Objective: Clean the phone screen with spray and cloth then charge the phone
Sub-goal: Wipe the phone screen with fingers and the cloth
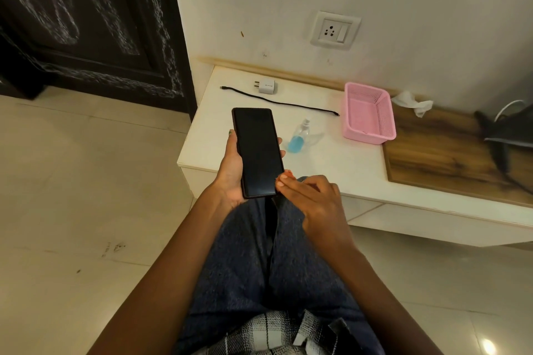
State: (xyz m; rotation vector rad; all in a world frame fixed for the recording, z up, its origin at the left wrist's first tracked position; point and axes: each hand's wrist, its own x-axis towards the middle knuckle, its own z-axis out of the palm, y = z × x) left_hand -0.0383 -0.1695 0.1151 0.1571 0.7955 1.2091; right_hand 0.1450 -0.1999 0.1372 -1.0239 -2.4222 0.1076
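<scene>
left hand (230,170) grips phone (257,152) — right hand (310,196) touches its corner

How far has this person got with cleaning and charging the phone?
Nothing looks done yet. The left hand holds the phone, its screen dark, and the right hand touches its lower corner. The spray bottle, the cable and the charger lie untouched on the table; the wall socket is empty.
</scene>
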